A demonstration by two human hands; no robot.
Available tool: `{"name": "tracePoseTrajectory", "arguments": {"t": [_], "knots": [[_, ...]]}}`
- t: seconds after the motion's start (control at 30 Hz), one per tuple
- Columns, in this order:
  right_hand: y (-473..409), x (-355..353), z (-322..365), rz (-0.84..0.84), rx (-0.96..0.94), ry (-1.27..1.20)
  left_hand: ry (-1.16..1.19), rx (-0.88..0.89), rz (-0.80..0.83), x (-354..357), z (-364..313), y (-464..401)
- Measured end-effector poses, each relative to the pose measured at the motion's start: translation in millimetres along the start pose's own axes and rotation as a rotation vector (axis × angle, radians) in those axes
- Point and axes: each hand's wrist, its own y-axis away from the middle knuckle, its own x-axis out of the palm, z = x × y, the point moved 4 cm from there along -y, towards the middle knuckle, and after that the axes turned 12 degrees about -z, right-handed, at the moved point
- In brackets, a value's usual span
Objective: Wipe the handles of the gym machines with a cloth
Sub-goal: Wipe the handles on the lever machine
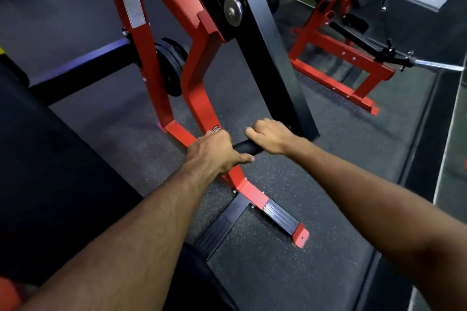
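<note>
Both hands on the black handle of the red machine; I see no cloth.

My left hand wraps the handle's near end, probably steadying it; my right hand curls over the far end, and whether a cloth is bunched under either palm I cannot tell. Below lies speckled rubber flooring; a second red frame stands further right.
</note>
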Motion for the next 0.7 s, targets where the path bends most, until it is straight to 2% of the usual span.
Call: {"name": "tracePoseTrajectory", "arguments": {"t": [0.07,0.13,0.2,0.27,0.4,0.53,0.6,0.7], "knots": [[20.8,7.4,-0.9,-0.33,0.038,-0.201,0.013,-0.008,0.006,-0.3,-0.4,-0.4],[40.0,17.3,4.3,-0.599,-0.044,-0.299,0.014,-0.011,0.007,-1.3,-0.5,-0.6],[53.6,25.3,7.6,-0.739,-0.042,-0.362,0.01,-0.007,0.013,-1.8,-0.8,-0.3],[59.3,31.7,9.6,-0.787,-0.01,-0.368,0.008,-0.008,0.018,-3.0,-0.5,0.8],[50.7,23.5,4.3,-0.713,0.045,-0.396,0.005,-0.022,0.025,-5.5,-1.0,2.2],[34.1,4.9,-8.1,-0.444,-0.024,-0.442,-0.002,-0.025,0.016,-9.4,-2.1,3.3],[25.4,1.4,-14.0,-0.298,-0.002,-0.463,-0.008,-0.029,0.013,-9.7,-2.1,3.5],[16.7,0.2,-14.7,-0.249,0.019,-0.379,-0.02,-0.034,0.005,-8.6,-1.9,3.3]]}}
